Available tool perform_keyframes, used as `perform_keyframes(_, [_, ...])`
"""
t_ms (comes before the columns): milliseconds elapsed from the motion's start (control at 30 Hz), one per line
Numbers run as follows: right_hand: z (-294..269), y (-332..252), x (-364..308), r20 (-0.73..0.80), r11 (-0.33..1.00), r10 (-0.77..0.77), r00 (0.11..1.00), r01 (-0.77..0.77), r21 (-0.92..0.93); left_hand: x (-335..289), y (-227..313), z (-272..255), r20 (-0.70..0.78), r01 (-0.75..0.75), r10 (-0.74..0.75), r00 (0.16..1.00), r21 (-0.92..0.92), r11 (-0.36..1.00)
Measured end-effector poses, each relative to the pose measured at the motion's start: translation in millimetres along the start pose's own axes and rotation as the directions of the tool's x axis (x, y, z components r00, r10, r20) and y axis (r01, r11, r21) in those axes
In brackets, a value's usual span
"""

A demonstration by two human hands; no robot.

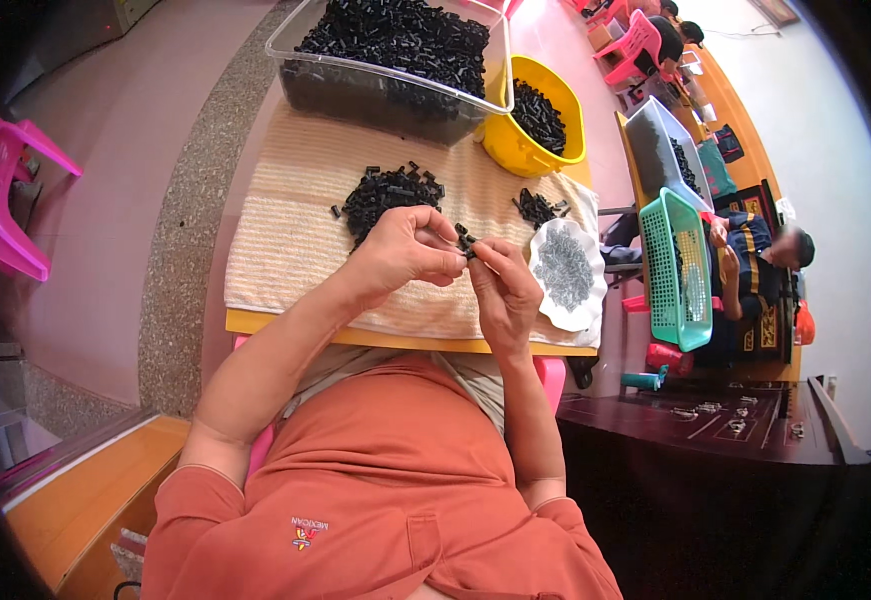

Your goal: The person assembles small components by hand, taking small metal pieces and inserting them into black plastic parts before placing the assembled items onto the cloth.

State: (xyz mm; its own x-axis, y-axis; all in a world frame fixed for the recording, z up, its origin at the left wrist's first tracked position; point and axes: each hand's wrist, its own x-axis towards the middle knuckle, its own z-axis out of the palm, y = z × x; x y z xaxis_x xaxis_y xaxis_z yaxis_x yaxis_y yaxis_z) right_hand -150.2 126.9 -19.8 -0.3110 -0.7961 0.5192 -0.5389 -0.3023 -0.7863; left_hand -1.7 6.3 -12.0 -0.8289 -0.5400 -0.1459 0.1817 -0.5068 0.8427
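Hands: left hand (403,250) and right hand (504,285) both pinched shut on small black plastic part (466,240), held above towel-covered desk (286,250). Right: white dish of grey metal pieces (566,268). Beyond: loose black parts pile (388,192), yellow bowl (516,150), clear plastic bin (386,95).

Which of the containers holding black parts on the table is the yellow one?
The round yellow plastic bowl, at the table's far right corner beside the clear rectangular plastic bin. The clear bin is larger, boxy and see-through; only the bowl is round and coloured.
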Motion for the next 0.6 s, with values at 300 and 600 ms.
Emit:
perform_keyframes(300, [6.5,1.3,-10.3,-0.055,0.994,-0.047,0.997,0.042,-0.103,1.1,-2.6,0.3,-0.028,-0.002,0.002,1.0,-0.004,1.0])
perform_keyframes(600, [8.4,0.4,-9.3,-0.025,0.938,-0.169,0.985,0.153,-0.312,2.2,-6.7,-0.5,-0.046,-0.021,0.022,0.999,0.002,1.0])
